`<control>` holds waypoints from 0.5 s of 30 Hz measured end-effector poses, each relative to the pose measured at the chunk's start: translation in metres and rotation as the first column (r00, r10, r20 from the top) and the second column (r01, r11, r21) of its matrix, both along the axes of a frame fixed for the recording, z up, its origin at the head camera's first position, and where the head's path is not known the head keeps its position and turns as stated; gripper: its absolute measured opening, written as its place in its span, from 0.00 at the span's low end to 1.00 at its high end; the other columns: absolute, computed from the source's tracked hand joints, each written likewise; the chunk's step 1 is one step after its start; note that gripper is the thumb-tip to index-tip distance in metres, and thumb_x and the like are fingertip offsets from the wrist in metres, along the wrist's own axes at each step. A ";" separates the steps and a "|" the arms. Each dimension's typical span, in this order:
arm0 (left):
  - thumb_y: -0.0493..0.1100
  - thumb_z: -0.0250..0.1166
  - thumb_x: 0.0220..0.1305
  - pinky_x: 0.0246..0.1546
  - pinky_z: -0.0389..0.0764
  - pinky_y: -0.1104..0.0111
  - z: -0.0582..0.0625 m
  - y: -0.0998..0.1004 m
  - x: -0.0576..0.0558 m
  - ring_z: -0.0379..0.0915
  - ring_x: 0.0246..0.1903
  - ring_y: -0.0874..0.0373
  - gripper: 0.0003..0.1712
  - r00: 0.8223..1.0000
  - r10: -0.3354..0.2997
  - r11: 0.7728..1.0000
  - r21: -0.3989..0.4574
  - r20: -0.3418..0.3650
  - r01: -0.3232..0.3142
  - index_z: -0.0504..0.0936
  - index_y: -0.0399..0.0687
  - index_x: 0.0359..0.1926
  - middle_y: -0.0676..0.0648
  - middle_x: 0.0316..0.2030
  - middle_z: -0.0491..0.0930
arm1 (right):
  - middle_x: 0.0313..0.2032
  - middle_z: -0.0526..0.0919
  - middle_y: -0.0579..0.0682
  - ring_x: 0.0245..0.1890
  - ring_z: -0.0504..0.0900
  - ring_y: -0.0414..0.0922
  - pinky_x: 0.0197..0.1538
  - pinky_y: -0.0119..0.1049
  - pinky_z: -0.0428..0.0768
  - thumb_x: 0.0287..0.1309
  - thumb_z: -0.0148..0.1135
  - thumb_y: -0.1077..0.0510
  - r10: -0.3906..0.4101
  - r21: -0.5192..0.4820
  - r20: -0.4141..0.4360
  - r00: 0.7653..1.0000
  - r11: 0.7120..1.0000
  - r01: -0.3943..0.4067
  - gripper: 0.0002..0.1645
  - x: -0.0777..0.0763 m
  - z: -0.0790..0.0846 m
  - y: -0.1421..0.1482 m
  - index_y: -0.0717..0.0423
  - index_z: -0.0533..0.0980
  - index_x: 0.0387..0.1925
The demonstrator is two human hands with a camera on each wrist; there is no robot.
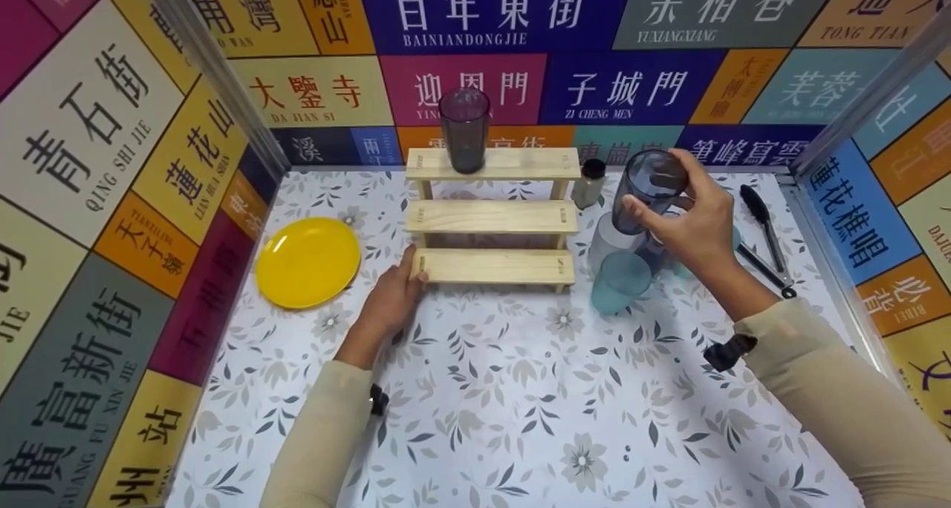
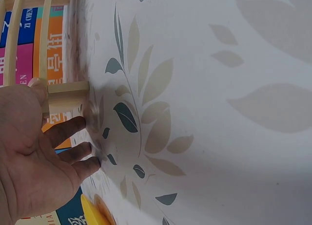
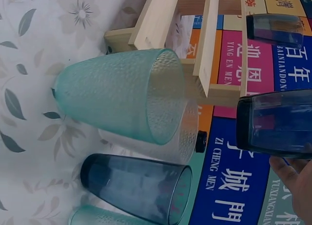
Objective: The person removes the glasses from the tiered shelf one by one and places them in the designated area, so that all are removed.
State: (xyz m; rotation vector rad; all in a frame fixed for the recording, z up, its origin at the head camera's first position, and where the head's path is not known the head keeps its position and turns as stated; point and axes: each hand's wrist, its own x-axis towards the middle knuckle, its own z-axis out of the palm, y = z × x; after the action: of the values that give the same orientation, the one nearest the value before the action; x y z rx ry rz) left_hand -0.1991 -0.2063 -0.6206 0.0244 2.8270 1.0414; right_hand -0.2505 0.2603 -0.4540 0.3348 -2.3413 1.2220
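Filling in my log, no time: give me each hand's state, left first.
Left hand: holding the wooden rack at its lowest step's left end.
Right hand: holding a dark blue cup.

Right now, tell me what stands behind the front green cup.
A clear cup. The green cup hides much of its lower part; the dark cup in the right hand covers some of its top.

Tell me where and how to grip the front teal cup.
Grip the front teal cup around its upper wall, probably best from the person's side: it stands upright and flares toward its mouth, which should resist slipping, and the clear cup stands close behind.
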 end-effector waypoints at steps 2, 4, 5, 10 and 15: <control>0.60 0.49 0.89 0.77 0.70 0.38 0.000 0.000 0.001 0.73 0.74 0.30 0.42 1.000 -0.003 1.000 0.006 -0.005 0.003 0.48 0.52 0.91 0.24 0.72 0.74 | 0.59 0.90 0.55 0.58 0.89 0.53 0.54 0.15 0.80 0.56 0.88 0.50 -0.016 0.000 0.010 1.000 1.000 0.016 0.47 0.003 -0.001 0.005 0.48 0.77 0.75; 0.60 0.49 0.89 0.76 0.70 0.38 0.000 0.000 0.001 0.73 0.74 0.29 0.42 1.000 -0.004 1.000 0.008 -0.008 0.004 0.48 0.52 0.91 0.24 0.72 0.74 | 0.59 0.90 0.56 0.57 0.90 0.55 0.54 0.15 0.81 0.55 0.88 0.51 -0.027 -0.006 0.016 0.999 1.000 0.027 0.48 0.006 -0.003 0.010 0.47 0.77 0.76; 0.59 0.50 0.90 0.77 0.70 0.38 0.000 0.000 0.001 0.73 0.74 0.29 0.42 1.000 -0.004 1.000 0.009 -0.010 0.004 0.48 0.52 0.91 0.23 0.72 0.74 | 0.59 0.90 0.57 0.57 0.90 0.55 0.53 0.15 0.81 0.55 0.89 0.51 -0.031 -0.006 0.017 0.999 1.000 0.031 0.48 0.008 -0.004 0.013 0.47 0.77 0.76; 0.58 0.50 0.90 0.77 0.71 0.38 0.000 0.000 0.001 0.73 0.74 0.30 0.42 1.000 -0.003 1.000 0.013 -0.010 0.003 0.48 0.52 0.91 0.25 0.72 0.75 | 0.59 0.89 0.59 0.54 0.91 0.42 0.52 0.14 0.80 0.54 0.89 0.52 -0.048 0.010 0.015 0.999 0.999 0.048 0.49 0.015 -0.009 0.026 0.45 0.77 0.76; 0.60 0.49 0.89 0.76 0.71 0.40 0.002 0.000 0.001 0.73 0.74 0.33 0.42 1.000 -0.002 1.000 0.011 0.017 0.002 0.47 0.54 0.92 0.27 0.72 0.75 | 0.58 0.90 0.59 0.50 0.86 0.25 0.52 0.13 0.78 0.54 0.90 0.52 -0.053 0.022 -0.013 0.998 0.998 0.054 0.49 0.022 -0.015 0.036 0.39 0.77 0.76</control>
State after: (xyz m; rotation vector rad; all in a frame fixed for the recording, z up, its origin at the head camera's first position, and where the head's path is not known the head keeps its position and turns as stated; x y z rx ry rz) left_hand -0.1984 -0.2062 -0.6187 0.0191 2.8061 1.0516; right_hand -0.2289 0.2965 -0.4694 0.2847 -2.3398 1.1657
